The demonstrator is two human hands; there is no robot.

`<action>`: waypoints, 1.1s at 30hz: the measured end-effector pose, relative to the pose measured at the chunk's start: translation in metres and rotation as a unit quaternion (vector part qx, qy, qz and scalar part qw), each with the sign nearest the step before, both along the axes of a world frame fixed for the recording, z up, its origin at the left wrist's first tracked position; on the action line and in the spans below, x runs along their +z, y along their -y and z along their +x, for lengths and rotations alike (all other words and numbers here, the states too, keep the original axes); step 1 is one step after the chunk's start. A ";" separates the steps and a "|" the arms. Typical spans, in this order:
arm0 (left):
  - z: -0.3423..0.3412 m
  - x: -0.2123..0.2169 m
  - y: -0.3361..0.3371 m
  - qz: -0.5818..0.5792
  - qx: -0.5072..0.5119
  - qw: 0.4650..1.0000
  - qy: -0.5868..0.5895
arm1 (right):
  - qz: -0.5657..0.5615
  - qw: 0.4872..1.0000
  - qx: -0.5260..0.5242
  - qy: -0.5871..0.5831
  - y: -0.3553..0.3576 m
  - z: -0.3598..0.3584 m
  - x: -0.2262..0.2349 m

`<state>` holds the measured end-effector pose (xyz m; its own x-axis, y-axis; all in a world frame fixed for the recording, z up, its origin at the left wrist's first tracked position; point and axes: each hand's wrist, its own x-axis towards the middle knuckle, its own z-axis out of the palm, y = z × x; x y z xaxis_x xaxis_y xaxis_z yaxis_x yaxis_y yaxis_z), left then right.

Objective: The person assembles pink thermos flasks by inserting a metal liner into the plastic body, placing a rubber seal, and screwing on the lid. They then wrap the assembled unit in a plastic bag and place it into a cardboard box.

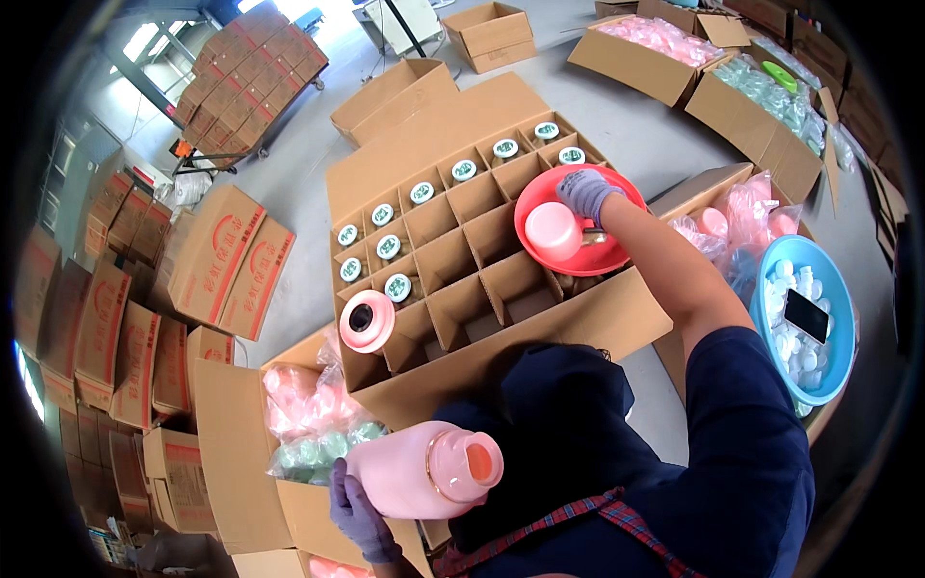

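**Pink flask held low, lid hand at the red basin**

Nearest the camera, the pink flask body (414, 475) lies almost on its side in the left hand (358, 515), whose gloved fingers are wrapped under its base and closed on it. Its long axis runs roughly left to right, and the open orange-lined mouth points right and slightly up, away from those fingers and toward the person's dark blue chest.

Far beyond it, the right hand (586, 193) reaches into the red basin (617, 252) resting on the divided carton (462, 279). Its fingers curl down just behind a pink cup-shaped lid (553, 231); whether they actually pinch anything cannot be told.

By my judgement the packing is under halfway. About eleven cells along the carton's far and left sides hold flasks with white-and-green caps (421, 193), and another pink flask (366, 321) stands uncapped at the near left corner. The cells nearest the right fingers look empty. To the right of that hand, a blue basin (836, 318) holds white stoppers and a dark phone.
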<state>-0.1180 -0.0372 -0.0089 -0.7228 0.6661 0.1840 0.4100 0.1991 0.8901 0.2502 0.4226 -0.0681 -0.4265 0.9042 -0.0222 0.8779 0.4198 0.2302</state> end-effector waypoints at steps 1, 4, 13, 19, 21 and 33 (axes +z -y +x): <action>0.001 0.000 0.000 0.001 -0.014 1.000 0.022 | -0.007 1.000 0.010 0.018 0.000 0.000 0.000; 0.004 0.009 0.002 -0.021 -0.007 1.000 0.003 | -0.029 0.999 -0.001 0.026 0.003 -0.009 0.008; 0.014 0.017 0.015 -0.036 -0.032 0.999 0.014 | -0.042 0.996 -0.051 -0.063 -0.027 0.002 -0.025; 0.032 0.022 0.011 -0.032 -0.024 0.999 -0.002 | -0.126 0.982 -0.106 -0.094 -0.025 0.014 -0.005; 0.020 0.019 0.016 -0.045 -0.030 0.998 -0.037 | -0.053 0.988 -0.095 -0.111 -0.011 0.014 -0.004; -0.014 0.015 -0.013 -0.156 -0.113 0.979 0.062 | -0.175 0.719 0.190 -0.646 0.302 -0.033 0.064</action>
